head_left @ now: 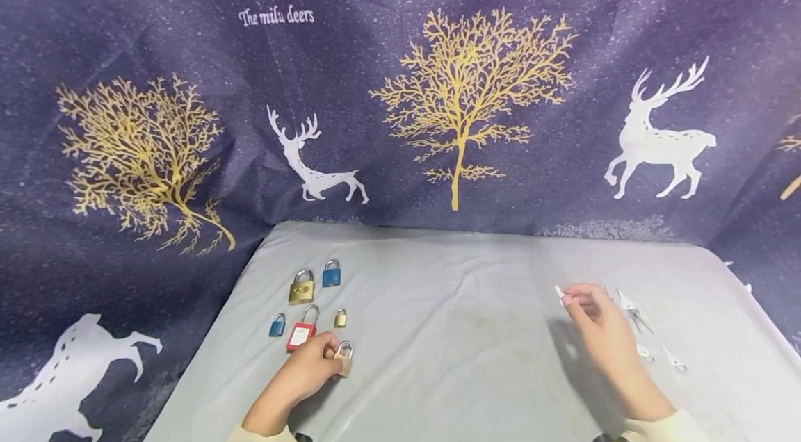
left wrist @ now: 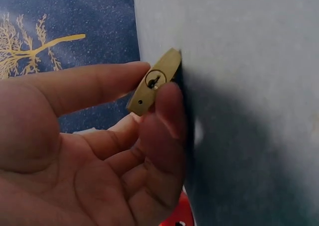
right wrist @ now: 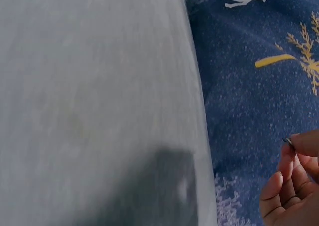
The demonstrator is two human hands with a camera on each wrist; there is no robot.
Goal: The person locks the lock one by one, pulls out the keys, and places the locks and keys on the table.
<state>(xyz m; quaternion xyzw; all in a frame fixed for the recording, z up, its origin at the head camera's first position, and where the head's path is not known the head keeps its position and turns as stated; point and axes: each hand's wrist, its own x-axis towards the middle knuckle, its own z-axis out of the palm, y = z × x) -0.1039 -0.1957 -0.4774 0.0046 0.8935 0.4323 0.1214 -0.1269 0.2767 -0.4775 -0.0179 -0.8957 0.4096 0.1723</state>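
Observation:
My left hand pinches a brass padlock between thumb and fingers near the table's front left. In the left wrist view the padlock's underside shows its keyhole, pointing toward the camera. Over the right part of the table, my right hand pinches a small silvery key. Only a dark metal tip of the key shows in the right wrist view; the fingers hide the rest. A red padlock lies right beside the left hand, its shackle pointing away from me.
Past the left hand lie a large brass padlock, a blue one, a smaller blue one and a small brass one. Several keys lie by the right hand. A dark patterned curtain hangs behind the grey-covered table.

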